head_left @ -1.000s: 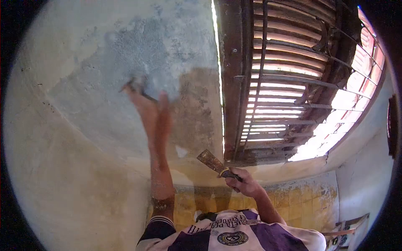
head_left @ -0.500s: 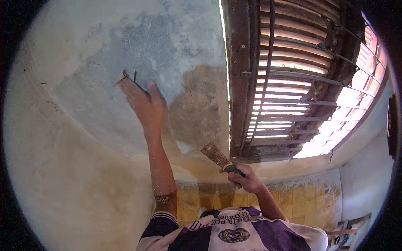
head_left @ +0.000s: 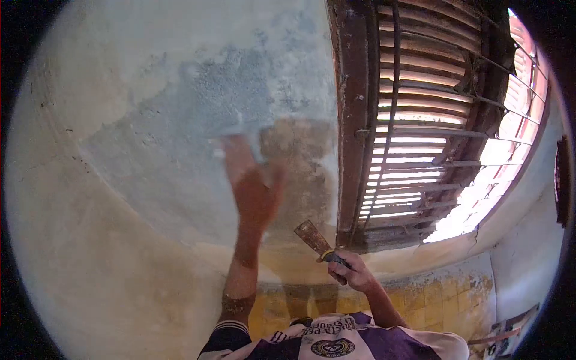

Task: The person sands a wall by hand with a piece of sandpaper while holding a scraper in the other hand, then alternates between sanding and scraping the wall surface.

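My left hand [head_left: 257,191] is raised against the patchy blue-grey wall [head_left: 210,90], fingers pointing up and thumb apart. Motion smears its fingers, and a pale blurred streak lies at the fingertips; whether the hand holds anything is unclear. Lower and to the right, my right hand [head_left: 354,273] is closed round the dark handle of a scraper [head_left: 313,237]. The scraper's wide, stained blade tilts up and left, with a yellow band where it meets the handle. Behind the blade is a brownish bare patch [head_left: 294,162] of wall.
A louvred wooden window [head_left: 420,141] with metal bars fills the upper right, its dark frame [head_left: 354,120] beside the wall patch. Below run a curved plaster edge and yellow tiles [head_left: 420,300]. A dark object [head_left: 562,180] hangs at the far right.
My left hand has moved right and slightly down across the wall, and the dark thing seen at its fingers is no longer distinct. The view has shifted a little; my right hand still holds the scraper.
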The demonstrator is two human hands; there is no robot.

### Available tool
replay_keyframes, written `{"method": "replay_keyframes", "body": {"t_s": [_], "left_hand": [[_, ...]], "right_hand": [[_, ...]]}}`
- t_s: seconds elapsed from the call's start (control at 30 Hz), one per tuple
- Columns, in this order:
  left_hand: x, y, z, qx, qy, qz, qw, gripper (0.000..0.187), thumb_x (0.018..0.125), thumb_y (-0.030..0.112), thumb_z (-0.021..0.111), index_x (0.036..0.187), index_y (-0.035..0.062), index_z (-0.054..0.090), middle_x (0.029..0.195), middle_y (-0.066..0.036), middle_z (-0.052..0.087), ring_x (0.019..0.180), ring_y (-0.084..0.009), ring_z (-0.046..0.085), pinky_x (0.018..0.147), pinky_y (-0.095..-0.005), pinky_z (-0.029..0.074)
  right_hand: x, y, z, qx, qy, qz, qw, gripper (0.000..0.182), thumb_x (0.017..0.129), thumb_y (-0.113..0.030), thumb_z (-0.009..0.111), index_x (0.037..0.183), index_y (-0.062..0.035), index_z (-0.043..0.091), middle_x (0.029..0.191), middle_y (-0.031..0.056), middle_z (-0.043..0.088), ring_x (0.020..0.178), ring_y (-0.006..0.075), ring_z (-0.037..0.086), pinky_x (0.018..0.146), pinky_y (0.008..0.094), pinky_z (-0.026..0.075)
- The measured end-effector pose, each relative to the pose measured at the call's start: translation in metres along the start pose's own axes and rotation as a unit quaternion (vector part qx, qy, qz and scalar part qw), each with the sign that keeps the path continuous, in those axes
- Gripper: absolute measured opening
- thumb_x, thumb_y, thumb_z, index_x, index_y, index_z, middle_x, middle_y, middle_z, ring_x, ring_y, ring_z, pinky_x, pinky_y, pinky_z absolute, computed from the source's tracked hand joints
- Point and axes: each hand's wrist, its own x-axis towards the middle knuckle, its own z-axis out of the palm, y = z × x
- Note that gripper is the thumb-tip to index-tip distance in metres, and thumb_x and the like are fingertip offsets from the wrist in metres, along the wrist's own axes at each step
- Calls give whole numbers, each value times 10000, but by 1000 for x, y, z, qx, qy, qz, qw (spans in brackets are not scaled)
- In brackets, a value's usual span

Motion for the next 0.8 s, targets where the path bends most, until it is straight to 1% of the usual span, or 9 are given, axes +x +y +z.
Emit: {"method": "replay_keyframes", "body": {"t_s": [0.03,0.13,0.27,0.37,0.47,0.57,0.67,0.77,0.8], "left_hand": [[-6,8,1,4,-24,45,999,851,995,459,534,1573,-32,148,1633,-276,143,1527,-438,89,1206,-616,66],[9,-2,-11,79,-66,-39,994,845,1000,455,527,1573,-33,144,1629,-282,158,1522,-444,105,1207,-611,72],[50,-41,-37,35,38,-141,989,860,993,480,528,1572,-39,160,1633,-280,144,1523,-448,100,1205,-609,71],[27,-20,-19,65,11,-44,997,841,997,473,518,1570,-40,176,1632,-282,146,1520,-456,102,1204,-611,66],[-2,8,-18,70,-122,-3,990,841,999,479,511,1568,-43,178,1631,-283,152,1518,-461,108,1202,-617,81],[18,-26,-22,103,-33,-63,992,848,997,495,506,1564,-47,185,1631,-283,151,1518,-462,100,1199,-621,98],[39,-57,-38,66,44,-150,986,876,984,528,517,1563,-44,193,1635,-276,145,1519,-466,91,1197,-622,114],[11,-34,-30,54,-77,-61,994,856,997,504,507,1571,-35,171,1642,-268,124,1525,-451,81,1197,-620,109],[7,-24,-31,49,-100,-47,993,852,999,498,508,1572,-34,169,1643,-266,123,1526,-449,82,1197,-620,110]], "right_hand": [[2,2,2,-9,-2,-11,1000,384,1032,-329,571,1156,28,643,673,-19,504,517,67,463,482,236,376],[7,4,7,-20,4,-10,1000,414,1026,-357,579,1151,33,640,666,-16,509,508,70,463,474,236,369],[6,-2,10,-2,20,-13,1000,415,1029,-345,564,1162,43,623,647,-15,501,492,72,459,462,233,362],[10,-1,15,25,69,-35,997,388,1034,-318,544,1162,43,607,638,-2,510,480,72,458,457,231,360],[18,-10,24,74,103,-84,988,366,1033,-308,538,1151,33,600,624,11,514,463,74,445,449,230,351],[19,-16,25,48,132,-83,987,344,1031,-293,528,1132,28,601,612,19,516,447,79,429,440,233,341],[18,-15,27,53,136,-82,986,328,1030,-267,507,1138,28,602,602,23,510,443,79,421,435,233,335],[17,-5,30,126,160,-54,978,281,1024,-224,562,1196,-9,615,698,-8,553,537,66,484,475,236,379],[19,-3,33,118,156,-51,979,279,1023,-226,564,1192,-11,617,698,-6,554,537,66,484,474,238,381]]}}
